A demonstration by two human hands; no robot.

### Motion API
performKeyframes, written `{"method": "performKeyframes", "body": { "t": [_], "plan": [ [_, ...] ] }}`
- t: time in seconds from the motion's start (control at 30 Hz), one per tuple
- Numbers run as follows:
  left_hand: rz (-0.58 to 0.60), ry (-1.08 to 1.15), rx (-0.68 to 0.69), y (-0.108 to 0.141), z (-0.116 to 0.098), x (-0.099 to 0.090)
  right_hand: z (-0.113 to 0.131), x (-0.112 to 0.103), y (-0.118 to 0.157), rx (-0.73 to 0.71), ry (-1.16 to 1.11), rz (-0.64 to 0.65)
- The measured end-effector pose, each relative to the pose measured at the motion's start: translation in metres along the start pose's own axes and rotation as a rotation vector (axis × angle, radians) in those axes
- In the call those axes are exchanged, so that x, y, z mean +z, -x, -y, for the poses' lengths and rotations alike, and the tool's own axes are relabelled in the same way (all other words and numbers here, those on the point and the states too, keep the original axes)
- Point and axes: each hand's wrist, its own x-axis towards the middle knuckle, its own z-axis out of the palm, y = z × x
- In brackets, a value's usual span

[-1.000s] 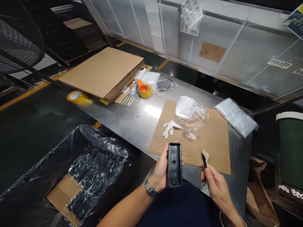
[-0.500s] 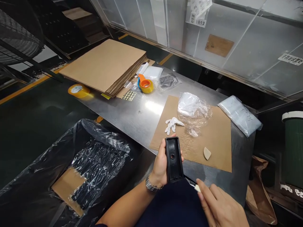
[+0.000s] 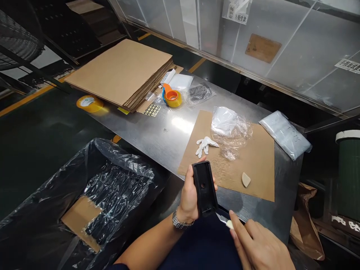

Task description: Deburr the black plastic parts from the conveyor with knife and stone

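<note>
My left hand (image 3: 189, 195) is wrapped round a black, hollow rectangular part (image 3: 204, 187) with a small hole in its floor. My right hand (image 3: 255, 240) pinches the pale handle of a small blade (image 3: 223, 218), whose tip is at the lower right corner of the black part. Beyond my left hand, a white glove (image 3: 206, 145) lies on a cardboard sheet (image 3: 255, 161). On the same sheet are crumpled clear plastic (image 3: 229, 123) and a beige wedge-shaped piece (image 3: 245, 179).
A cardboard stack (image 3: 120, 73), a tape dispenser (image 3: 172, 96) and a tape roll (image 3: 89, 103) are on the metal table (image 3: 146, 135). A wrapped packet (image 3: 285, 135) lies at its right edge. A bin lined with black plastic (image 3: 112, 195) stands at lower left.
The black part has tilted, its top leaning slightly left. My right hand and the blade have shifted a little left and up, still beside the part's lower end.
</note>
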Motion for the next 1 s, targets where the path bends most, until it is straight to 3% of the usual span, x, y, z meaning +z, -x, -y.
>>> {"method": "performKeyframes", "body": {
  "t": [1.0],
  "plan": [
    [-0.023, -0.048, 0.123, 0.01, 0.001, 0.005, 0.002, 0.006, 0.008, -0.003, 0.007, 0.074]
  ]
}}
